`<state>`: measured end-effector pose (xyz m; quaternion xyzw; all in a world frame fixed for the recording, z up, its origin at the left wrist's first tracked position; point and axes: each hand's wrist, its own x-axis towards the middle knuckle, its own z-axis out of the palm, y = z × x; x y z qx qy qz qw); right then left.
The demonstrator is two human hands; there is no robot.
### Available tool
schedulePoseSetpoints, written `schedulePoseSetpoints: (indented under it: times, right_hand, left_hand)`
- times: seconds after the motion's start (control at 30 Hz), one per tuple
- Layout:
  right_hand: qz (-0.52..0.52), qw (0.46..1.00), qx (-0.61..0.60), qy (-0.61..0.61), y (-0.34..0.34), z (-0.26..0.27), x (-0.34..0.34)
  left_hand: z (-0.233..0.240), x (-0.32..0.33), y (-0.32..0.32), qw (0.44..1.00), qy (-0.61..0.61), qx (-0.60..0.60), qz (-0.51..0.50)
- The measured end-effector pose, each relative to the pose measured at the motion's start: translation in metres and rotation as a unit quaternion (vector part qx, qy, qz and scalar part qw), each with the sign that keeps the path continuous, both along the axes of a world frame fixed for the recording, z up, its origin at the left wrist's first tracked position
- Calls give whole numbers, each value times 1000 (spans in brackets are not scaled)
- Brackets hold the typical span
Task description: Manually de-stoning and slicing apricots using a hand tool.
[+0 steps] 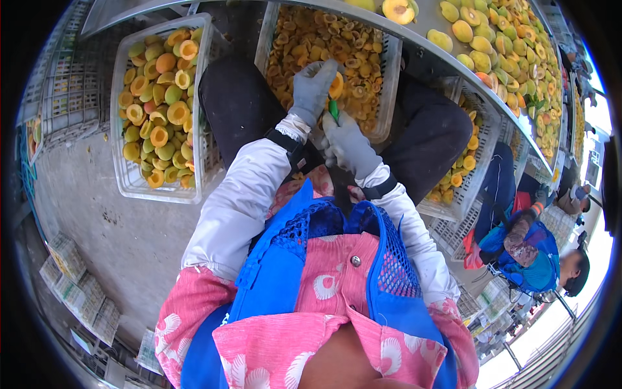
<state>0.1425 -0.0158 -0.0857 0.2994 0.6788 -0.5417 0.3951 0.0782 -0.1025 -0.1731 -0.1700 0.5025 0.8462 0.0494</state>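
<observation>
Over a white plastic crate (388, 97) between my knees, my left hand (311, 90), in a grey glove, pinches a cut orange-yellow stone fruit (336, 86). My right hand (352, 146), gloved too, grips a small tool by its green handle (333, 110), just below the fruit. Its working end is mostly hidden by the fruit and fingers. Beneath my hands the crate holds many hollowed fruit pieces and scraps (359, 58). To the left, another white crate (158, 192) is filled with pitted fruit halves (167, 112), yellow, green and orange.
A metal table edge (423, 48) curves above my knees, with heaped fruit (505, 44) on it. A crate (452, 209) of halves stands beside my right leg. Farther right a co-worker (529, 253) sits. Stacked crates (73, 87) stand far left on the concrete floor (112, 233).
</observation>
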Motion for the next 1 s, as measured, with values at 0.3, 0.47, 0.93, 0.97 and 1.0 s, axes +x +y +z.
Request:
schedulePoseSetpoints:
  times: [0.3, 0.47, 0.93, 0.97, 1.0]
  right_hand:
    - [-71, 947, -301, -86, 21, 12, 0]
    - [-85, 921, -364, -108, 22, 15, 4]
    - [-101, 866, -473, -127, 29, -6, 8]
    - [-97, 858, -488, -124, 28, -7, 7]
    - [-94, 850, -504, -121, 26, -7, 6]
  left_hand:
    - [17, 1, -12, 980, -14, 175, -97]
    - [18, 0, -19, 958, -28, 223, -176]
    - [22, 4, -16, 956, -65, 231, -168]
    - [19, 2, -17, 947, -44, 267, -174]
    - [16, 2, -17, 947, -44, 267, -174]
